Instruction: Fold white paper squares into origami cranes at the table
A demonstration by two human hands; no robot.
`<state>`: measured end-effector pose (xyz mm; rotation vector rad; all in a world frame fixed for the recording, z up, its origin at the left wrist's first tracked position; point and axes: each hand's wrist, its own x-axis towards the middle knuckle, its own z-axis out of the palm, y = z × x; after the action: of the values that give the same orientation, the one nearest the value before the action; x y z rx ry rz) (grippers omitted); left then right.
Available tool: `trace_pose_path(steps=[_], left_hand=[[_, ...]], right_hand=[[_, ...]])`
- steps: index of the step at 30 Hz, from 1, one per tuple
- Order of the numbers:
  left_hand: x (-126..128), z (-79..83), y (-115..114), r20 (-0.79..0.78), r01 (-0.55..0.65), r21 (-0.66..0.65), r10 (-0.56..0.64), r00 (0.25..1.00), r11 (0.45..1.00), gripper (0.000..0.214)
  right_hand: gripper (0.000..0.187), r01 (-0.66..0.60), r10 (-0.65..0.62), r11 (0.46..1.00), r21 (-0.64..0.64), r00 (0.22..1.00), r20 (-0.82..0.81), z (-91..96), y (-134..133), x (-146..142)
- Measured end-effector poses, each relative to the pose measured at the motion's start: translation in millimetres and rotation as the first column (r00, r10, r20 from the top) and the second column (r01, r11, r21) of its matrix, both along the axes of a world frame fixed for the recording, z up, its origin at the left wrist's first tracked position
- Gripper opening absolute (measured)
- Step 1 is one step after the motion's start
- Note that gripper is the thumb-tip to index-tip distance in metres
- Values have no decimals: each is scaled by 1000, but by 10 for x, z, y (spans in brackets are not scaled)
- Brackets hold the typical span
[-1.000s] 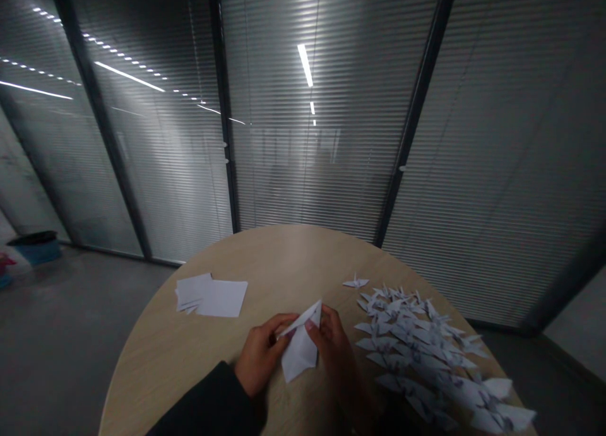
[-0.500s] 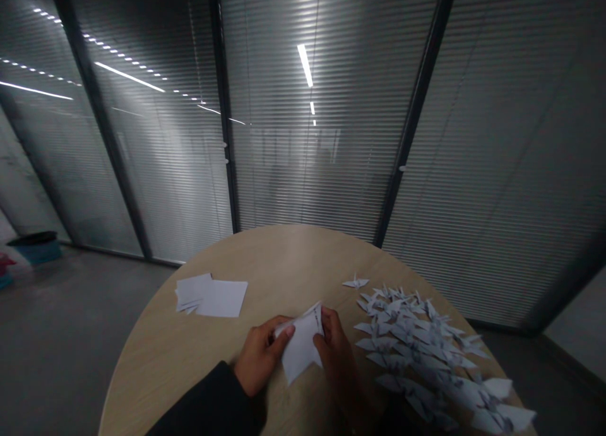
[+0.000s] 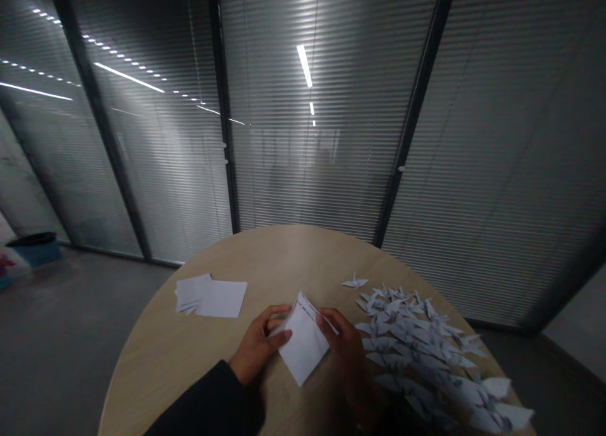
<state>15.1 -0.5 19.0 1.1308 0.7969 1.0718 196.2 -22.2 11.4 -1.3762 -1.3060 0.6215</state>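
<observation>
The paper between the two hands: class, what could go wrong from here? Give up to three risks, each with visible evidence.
1. The left hand and right hand grip the held paper from opposite sides; an uneven pull might crease or tear it.
2. The paper cranes crowd close beside the right hand, so a sideways move could knock some.
3. Some cranes lie near the edge of the table; a nudge might send them over.

White paper [image 3: 303,346], diamond-shaped, edge marked
</observation>
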Motion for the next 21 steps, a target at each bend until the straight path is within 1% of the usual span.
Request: trace_pose_path(steps=[3, 7, 10, 13, 15, 18, 19, 20, 21], left_hand=[[-31, -4, 23, 37, -8, 13, 8, 999, 1000, 73], [-71, -3, 56, 52, -15, 34, 14, 999, 999, 74], [-90, 6, 60, -23, -44, 95, 47, 999, 994, 72], [-93, 14, 39, -166, -49, 166, 77, 983, 985, 69], [-90, 14, 25, -283, -4, 184, 57, 957, 983, 58], [-85, 5, 25, -407, 53, 195, 31, 913, 979, 32], [-84, -1, 32, -421, 49, 196, 39, 906, 979, 26], [-84, -9, 43, -418, 31, 194, 54, 907, 981, 24], [-84, -19, 56, -399, 2, 186, 74, 914, 983, 25]], right_hand=[[33, -36, 35, 999, 4, 999, 39, -12, 6, 2], [36, -79, 80, 997, -16, 992, 94, -15, -7, -11], [37, -107, 111, 994, -33, 983, 145, -24, -17, -30], [36, -164, 168, 986, -38, 964, 204, -36, -40, -61], [35, -212, 212, 977, -25, 949, 235, -37, -63, -86], [33, -247, 249, 968, -42, 935, 252, -30, -86, -118], [31, -225, 235, 972, -69, 941, 245, -30, -85, -124], [31, -190, 209, 977, -101, 950, 233, -34, -79, -126], [36, -148, 173, 981, -128, 961, 216, -43, -69, -125]])
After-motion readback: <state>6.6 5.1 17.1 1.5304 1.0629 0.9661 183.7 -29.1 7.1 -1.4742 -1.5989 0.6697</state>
